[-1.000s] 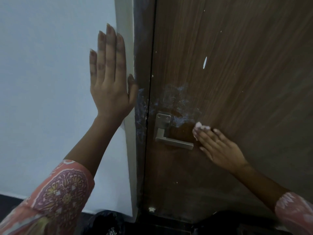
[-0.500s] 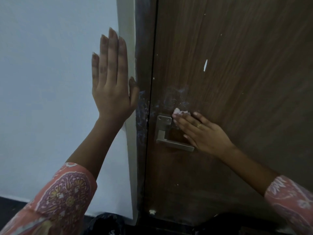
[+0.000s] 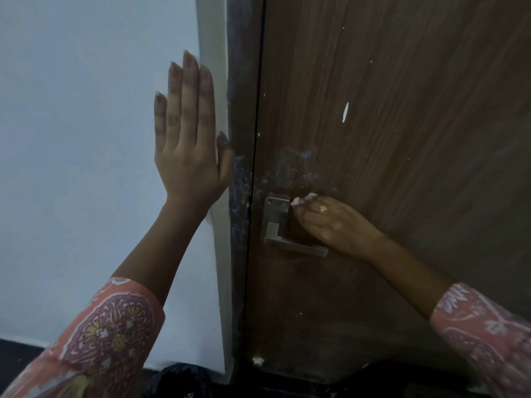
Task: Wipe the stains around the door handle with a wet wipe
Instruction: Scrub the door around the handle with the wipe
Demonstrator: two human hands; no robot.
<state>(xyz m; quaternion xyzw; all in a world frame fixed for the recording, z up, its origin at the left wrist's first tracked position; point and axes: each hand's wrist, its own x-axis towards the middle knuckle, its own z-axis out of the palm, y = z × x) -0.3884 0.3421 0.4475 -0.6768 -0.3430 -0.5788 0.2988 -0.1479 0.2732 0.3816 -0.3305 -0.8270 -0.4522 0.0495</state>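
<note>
A brown wooden door [image 3: 402,139] carries a silver lever handle [image 3: 277,225] with a square plate. Pale bluish-white stains [image 3: 298,168] smear the wood just above the handle, and more run down the dark door frame [image 3: 240,196]. My right hand [image 3: 333,225] presses a small white wet wipe [image 3: 301,200] against the door right beside the handle plate; only the wipe's edge shows past my fingertips. My left hand [image 3: 186,145] lies flat and open on the white wall [image 3: 86,139], fingers up, thumb at the frame's edge.
A white chip mark [image 3: 345,112] sits higher on the door. The floor [image 3: 17,351] at the bottom is dark, with a dark object [image 3: 178,380] low by the frame. Patterned pink sleeves cover both forearms.
My right hand has slid the wipe leftward from beyond the lever's tip to beside the handle plate. The stains next to the handle look fainter. My left hand stays on the wall.
</note>
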